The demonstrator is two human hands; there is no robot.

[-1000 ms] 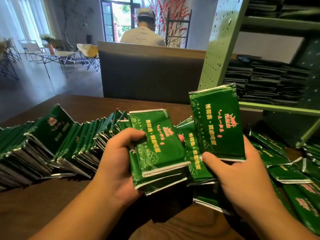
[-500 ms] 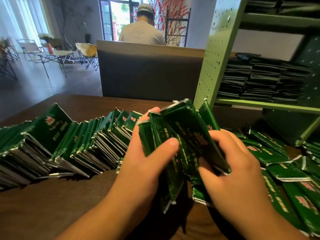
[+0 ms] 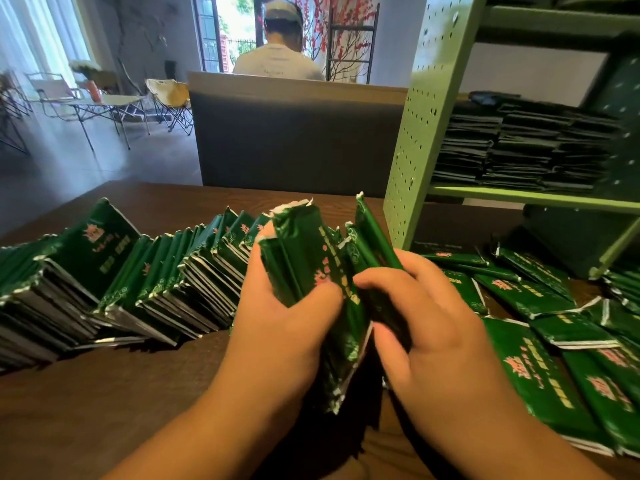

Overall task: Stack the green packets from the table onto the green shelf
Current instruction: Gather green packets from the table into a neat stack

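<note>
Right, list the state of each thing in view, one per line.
Left hand: grips the bundle of green foil packets, held upright.
Right hand: grips the same bundle.
Long leaning row of green packets: tilted on dark wooden table.
Green metal shelf: holds stacked packets.

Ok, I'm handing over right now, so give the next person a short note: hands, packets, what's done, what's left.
Left hand and right hand both grip one bundle of packets, held on edge above the table.
A long leaning row of packets lies on the table to the left; loose packets lie to the right.
Done: dark stacks already sit on the green shelf.
Left: shelve the bundle, then the row and the loose packets.
</note>
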